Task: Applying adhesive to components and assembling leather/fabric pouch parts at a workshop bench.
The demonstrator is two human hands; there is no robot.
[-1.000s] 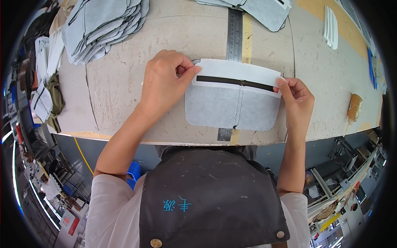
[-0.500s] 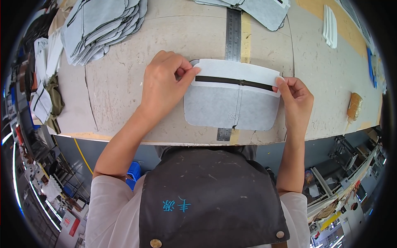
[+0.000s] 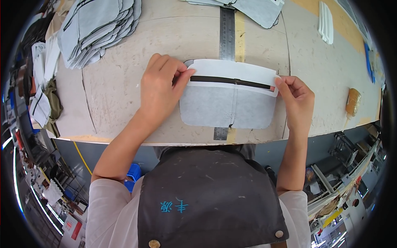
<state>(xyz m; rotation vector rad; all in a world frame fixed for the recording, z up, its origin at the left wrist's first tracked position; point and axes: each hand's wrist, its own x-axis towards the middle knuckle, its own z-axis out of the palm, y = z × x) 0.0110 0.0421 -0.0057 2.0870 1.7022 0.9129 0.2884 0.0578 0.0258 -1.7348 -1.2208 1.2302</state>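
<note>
A grey-white fabric panel with rounded lower corners lies flat on the table in front of me, a seam running down its middle. Across its upper part is a white strip with a long narrow slot, through which a black band shows. My left hand pinches the strip's left end between thumb and fingers. At the opposite end, my right hand pinches the strip's right edge. Beneath the panel runs a steel ruler, its middle hidden.
A stack of similar panels sits at the far left, and more panels lie at the back. Several white strips are at the far right. An amber-coloured roll rests near the right edge. Olive cloth lies at the left edge.
The view has shifted slightly, so the table things appear a little further left. Both hands keep their pinch on the strip; the right fingertips cover slightly less of its end.
</note>
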